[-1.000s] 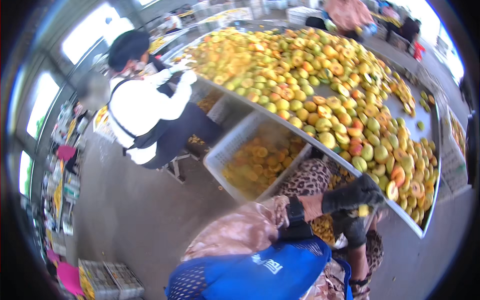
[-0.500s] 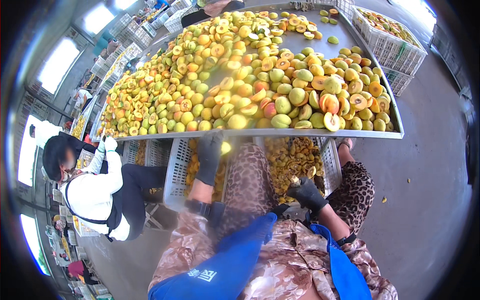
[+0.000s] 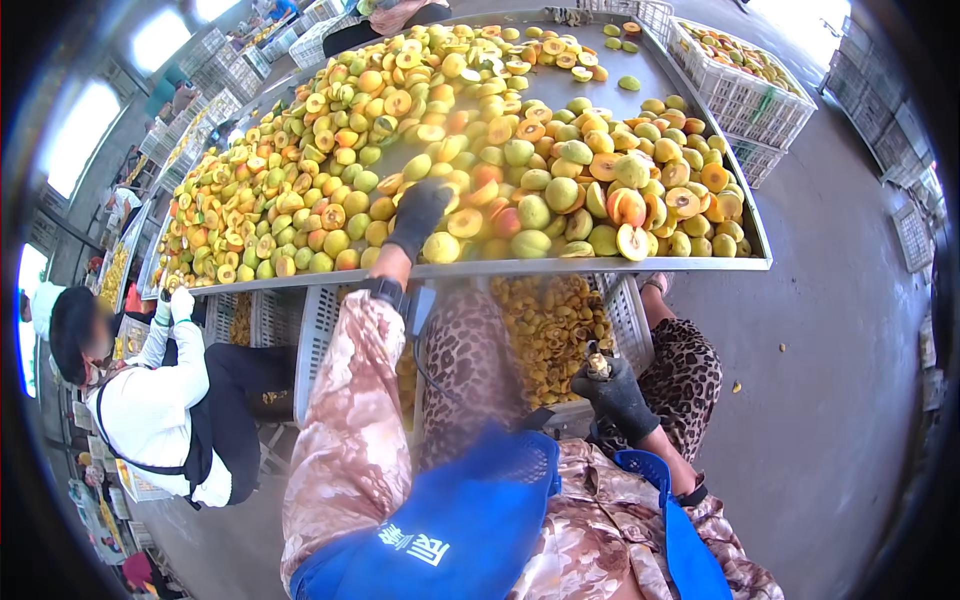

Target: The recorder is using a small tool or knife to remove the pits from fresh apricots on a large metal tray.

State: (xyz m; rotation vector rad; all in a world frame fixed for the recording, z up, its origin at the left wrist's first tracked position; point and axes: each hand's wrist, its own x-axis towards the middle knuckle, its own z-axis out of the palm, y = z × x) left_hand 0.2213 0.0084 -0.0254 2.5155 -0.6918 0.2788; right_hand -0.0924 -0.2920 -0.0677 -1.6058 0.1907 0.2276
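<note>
Halved yellow-green peaches (image 3: 560, 190) with reddish cut faces lie heaped on a metal-rimmed table (image 3: 600, 265). My left hand (image 3: 420, 215), in a dark glove, reaches over the near rim into the heap, close to several peach halves. Its fingers are partly hidden and blurred, so any grip cannot be made out. Lower right, over my lap, my right hand (image 3: 618, 398), also dark-gloved, is closed around a short tool (image 3: 598, 366) with a pale, stubby upper end; its exact kind is unclear.
Below the table a white crate (image 3: 625, 320) holds peach pieces (image 3: 550, 325); another crate (image 3: 318, 335) stands left of my leg. A person in white (image 3: 160, 400) works at the left end. Stacked crates of fruit (image 3: 740, 85) stand beyond the right corner.
My left hand has risen from below the table rim, where something yellow was at its fingers, into the peaches. My right hand has turned slightly, still closed. The whole view has shifted.
</note>
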